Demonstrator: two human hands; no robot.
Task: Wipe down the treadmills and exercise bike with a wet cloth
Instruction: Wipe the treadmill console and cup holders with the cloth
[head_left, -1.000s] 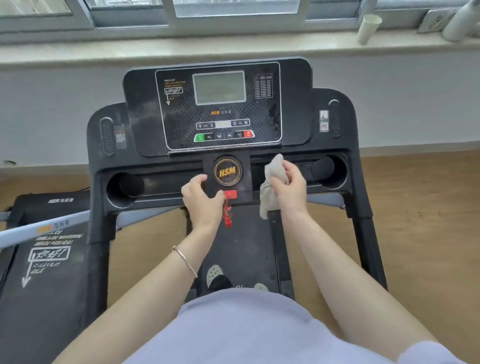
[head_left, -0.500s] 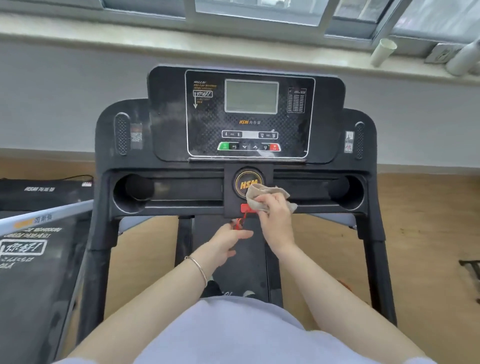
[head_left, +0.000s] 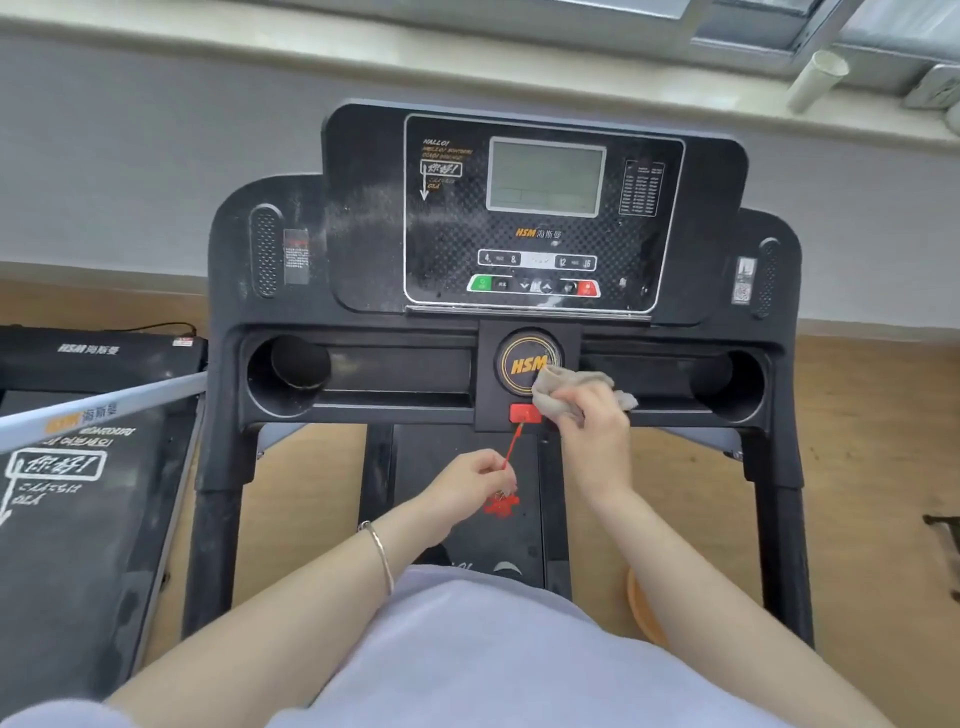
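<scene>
Head view: right hand (head_left: 597, 434) grips crumpled beige cloth (head_left: 563, 387), pressed against the treadmill (head_left: 530, 218) console's round HSM badge (head_left: 527, 364) — just above the red safety key (head_left: 524, 414). Left hand (head_left: 467, 480) pinches the red cord (head_left: 513, 447) hanging from that key — fingers curled round it.

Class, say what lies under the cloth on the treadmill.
The cloth, held by the right hand, covers the lower right edge of the HSM badge and black panel beneath; the red clip beside it shows.

Right hand (head_left: 592, 431) presses cloth (head_left: 563, 389) on treadmill (head_left: 363, 218); left hand (head_left: 467, 483) pinches red cord (head_left: 513, 447).
</scene>
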